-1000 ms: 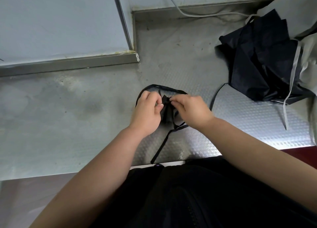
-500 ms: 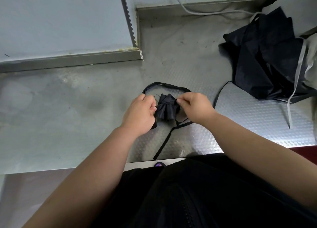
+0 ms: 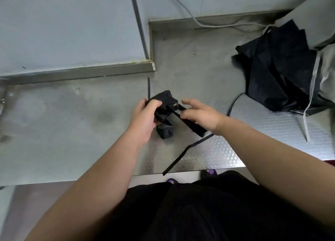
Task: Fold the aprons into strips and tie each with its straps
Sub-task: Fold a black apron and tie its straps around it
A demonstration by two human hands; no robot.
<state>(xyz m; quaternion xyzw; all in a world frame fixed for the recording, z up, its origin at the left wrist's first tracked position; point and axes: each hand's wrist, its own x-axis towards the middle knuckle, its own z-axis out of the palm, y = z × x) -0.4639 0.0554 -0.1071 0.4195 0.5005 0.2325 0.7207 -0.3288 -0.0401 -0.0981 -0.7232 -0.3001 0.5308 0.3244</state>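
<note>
Currently, my left hand [image 3: 145, 119] curls its fingers [image 3: 154, 103] round the soft apron bundle [image 3: 165, 100]; my right hand [image 3: 203, 115] pinches its limp strap [image 3: 192, 126]. Best hold, I judge: mid-bundle.

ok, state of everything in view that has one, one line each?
apron bundle: folded small, bunched, lifted; knot cannot be judged.
strap: runs from the bundle under the right hand, tail trailing loose.
left hand: grips the bundle.
right hand: pinches the strap.
apron pile: unfolded, heaped at the right.
</note>
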